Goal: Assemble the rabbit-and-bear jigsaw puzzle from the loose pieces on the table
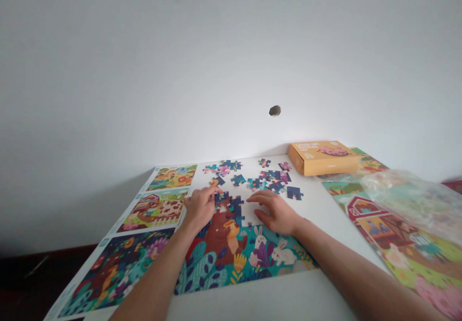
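A partly assembled jigsaw puzzle (231,251) lies in front of me, showing a brown bear, white rabbits and teal plants. My left hand (200,207) rests at its upper left edge, index finger stretched out beside a loose puzzle piece with orange on it (217,181). Over the gap at the puzzle's upper right is my right hand (276,211), thumb and fingers apart with nothing visible between them. Beyond the hands are several loose pieces, among them a dark blue one (295,193) and a teal one (238,180). My left fingertips partly hide the puzzle's edge.
A reference sheet (159,205) with several pictures lies along the left. At the back right stands a yellow puzzle box (325,160). A farm-scene picture (388,234) and a clear plastic bag (407,198) occupy the right. A white wall (216,70) rises behind the table.
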Demonstrator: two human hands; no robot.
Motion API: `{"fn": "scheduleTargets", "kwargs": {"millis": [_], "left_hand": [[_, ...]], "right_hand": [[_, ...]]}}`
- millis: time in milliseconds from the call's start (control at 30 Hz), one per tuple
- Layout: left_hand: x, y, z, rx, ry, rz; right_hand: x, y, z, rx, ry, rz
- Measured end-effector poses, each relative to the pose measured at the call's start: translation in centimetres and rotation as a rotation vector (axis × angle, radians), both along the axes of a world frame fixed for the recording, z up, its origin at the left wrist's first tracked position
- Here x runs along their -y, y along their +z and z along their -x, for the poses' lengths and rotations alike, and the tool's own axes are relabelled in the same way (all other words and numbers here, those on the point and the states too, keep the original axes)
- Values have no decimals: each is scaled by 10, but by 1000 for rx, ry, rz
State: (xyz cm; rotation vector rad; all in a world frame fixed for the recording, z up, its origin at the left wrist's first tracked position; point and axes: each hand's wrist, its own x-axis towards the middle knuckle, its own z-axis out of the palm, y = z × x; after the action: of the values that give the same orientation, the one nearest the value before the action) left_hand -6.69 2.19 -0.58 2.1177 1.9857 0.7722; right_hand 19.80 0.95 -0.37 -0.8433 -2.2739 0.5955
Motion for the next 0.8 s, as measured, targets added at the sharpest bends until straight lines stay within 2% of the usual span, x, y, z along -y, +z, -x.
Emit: {"fn": "scheduleTargets", "kwargs": {"millis": [67,167,233,367,800], "left_hand": [[1,0,0,-26,3,-31],[3,0,-1,-55,-85,-74],[4,0,-1,-80,-153,-64],[5,0,-2,-81,-208,-12],[6,2,-2,-26,-245,0]], "right_hand": [[0,1,0,-1,2,1],[1,3,0,1,3,2],[1,4,0,2,1,-1],[1,4,0,3,7,-4],[1,3,-1,2,9,0]]}}
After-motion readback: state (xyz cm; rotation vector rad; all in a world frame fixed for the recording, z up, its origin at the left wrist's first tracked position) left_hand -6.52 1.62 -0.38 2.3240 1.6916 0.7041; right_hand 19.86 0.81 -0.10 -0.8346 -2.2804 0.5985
